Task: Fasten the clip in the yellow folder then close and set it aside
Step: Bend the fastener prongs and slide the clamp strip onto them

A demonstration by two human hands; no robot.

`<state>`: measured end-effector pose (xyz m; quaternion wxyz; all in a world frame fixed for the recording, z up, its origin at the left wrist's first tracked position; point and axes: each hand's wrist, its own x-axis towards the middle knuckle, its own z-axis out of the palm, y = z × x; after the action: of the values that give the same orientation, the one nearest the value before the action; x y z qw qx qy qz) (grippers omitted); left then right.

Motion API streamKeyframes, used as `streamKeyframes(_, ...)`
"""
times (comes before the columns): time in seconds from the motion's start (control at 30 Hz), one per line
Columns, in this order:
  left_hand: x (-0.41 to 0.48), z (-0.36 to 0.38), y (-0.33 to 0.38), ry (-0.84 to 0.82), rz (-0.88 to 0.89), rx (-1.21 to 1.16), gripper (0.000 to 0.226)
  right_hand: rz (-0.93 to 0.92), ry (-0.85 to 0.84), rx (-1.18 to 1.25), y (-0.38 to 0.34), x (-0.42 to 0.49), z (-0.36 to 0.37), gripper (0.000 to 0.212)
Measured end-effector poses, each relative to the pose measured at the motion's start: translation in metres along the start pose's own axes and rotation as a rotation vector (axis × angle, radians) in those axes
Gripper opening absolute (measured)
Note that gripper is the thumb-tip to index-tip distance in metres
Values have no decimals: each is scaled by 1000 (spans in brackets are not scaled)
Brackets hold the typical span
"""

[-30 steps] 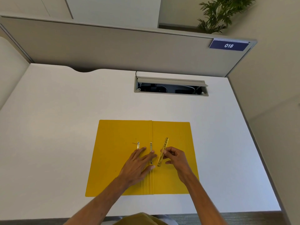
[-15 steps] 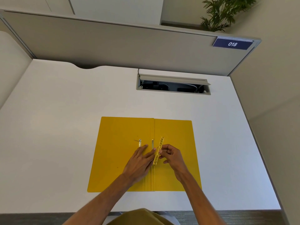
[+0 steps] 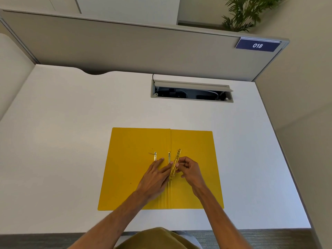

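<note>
Folder: the yellow folder (image 3: 136,169) lies open and flat on the white desk (image 3: 71,141), toward the desk's 6 o'clock edge, its spine fold running from 12 to 6 o'clock
Prongs: two thin metal prongs (image 3: 155,156) stand out of the left leaf, one near the spine, the other further toward 9 o'clock
Clip bar: the gold clip bar (image 3: 175,166) sits just at 3 o'clock of the spine, tilted, its far end leaning toward 1 o'clock
Left hand: the left hand (image 3: 154,178) lies flat with fingers spread on the folder, fingertips reaching toward 12 o'clock between the two prongs, one finger touching the bar's edge
Right hand: the right hand (image 3: 190,170) pinches the clip bar near its middle between thumb and fingers, the remaining fingers curled in
Desk far side: an open cable hatch (image 3: 191,91) at 12 o'clock, well apart from the folder
Partition: a grey divider behind the desk carries a blue label reading 018 (image 3: 257,45) toward 1 o'clock
</note>
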<state>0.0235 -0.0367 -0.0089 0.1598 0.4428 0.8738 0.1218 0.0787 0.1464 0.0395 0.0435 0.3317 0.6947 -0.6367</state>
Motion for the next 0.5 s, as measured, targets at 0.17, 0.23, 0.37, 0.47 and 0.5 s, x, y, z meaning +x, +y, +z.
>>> streamKeyframes(0.17,-3,-2,-4,48,-78,-273,52,-30,12,-36,1,5,3,14)
streamKeyframes(0.23,-5,-5,-7,95,-73,-403,55,-38,3,-53,2,7,5,14)
streamKeyframes(0.37,-9,-12,-10,316,-228,-567,54,-47,-22,-73,4,11,9,13)
streamKeyframes(0.47,1,-19,-10,453,-376,-661,30,-49,-35,-71,6,13,12,12)
streamKeyframes(0.5,6,-22,-10,434,-405,-680,33,-52,-39,-70,6,13,13,13)
